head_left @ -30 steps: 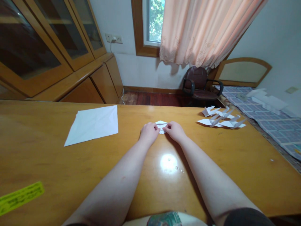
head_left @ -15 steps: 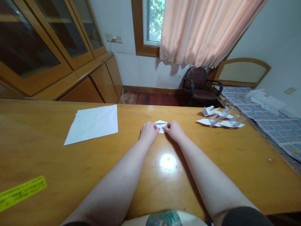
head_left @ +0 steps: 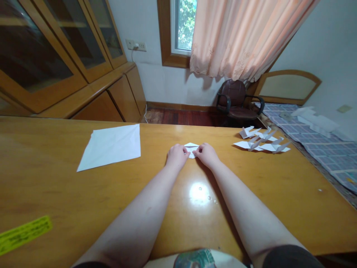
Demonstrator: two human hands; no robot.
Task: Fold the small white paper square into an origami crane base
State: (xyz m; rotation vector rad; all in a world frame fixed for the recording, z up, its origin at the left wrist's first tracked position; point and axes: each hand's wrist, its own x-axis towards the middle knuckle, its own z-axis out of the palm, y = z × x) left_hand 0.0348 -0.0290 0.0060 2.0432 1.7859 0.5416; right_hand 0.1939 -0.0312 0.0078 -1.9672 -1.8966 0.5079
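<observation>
A small folded white paper piece [head_left: 191,147] lies on the wooden table [head_left: 55,193], in the middle and far from me. My left hand [head_left: 176,156] pinches its left side with fingers closed. On the other side, my right hand [head_left: 206,154] pinches the paper the same way. Both hands rest on the table top and cover most of the paper; only its far tip shows.
A creased white paper sheet [head_left: 111,146] lies flat to the left. Several folded paper cranes [head_left: 260,140] sit at the right. A yellow-green label strip [head_left: 23,234] lies at the near left. Beyond the table are wooden cabinets [head_left: 64,59], an armchair [head_left: 237,98] and a bed [head_left: 320,137].
</observation>
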